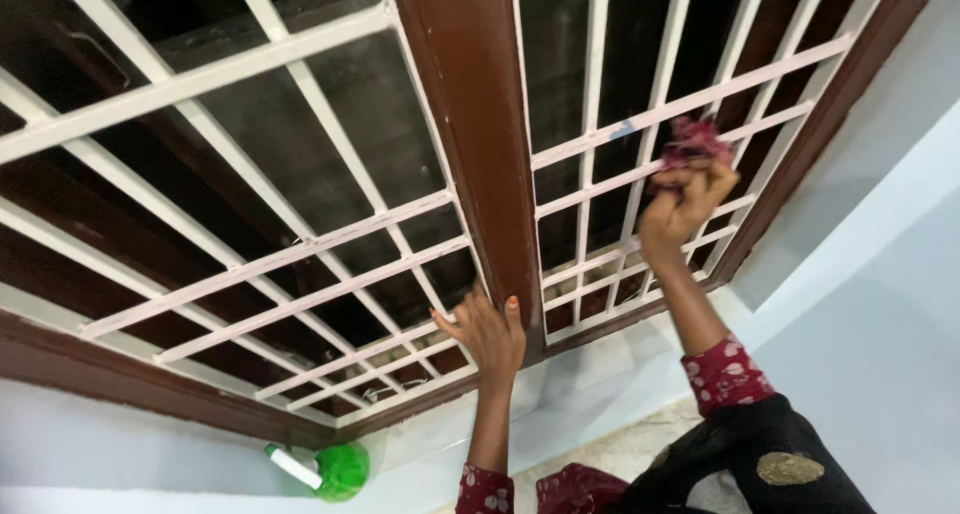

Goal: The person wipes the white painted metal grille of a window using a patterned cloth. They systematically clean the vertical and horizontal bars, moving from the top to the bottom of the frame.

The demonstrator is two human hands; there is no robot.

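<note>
A window with a white metal grille (300,244) sits in a dark brown frame (475,134), set in pale blue walls (880,304) above a light sill (590,394); a green spray bottle (335,469) lies on the sill at the left. The right hand (685,204) has its fingers closed around a cloth (692,141), pressing it against the grille bars. The cloth is bunched above the fingertips, dark red and crumpled. The left hand (490,334) rests open, fingers spread, touching the frame's middle post.
</note>
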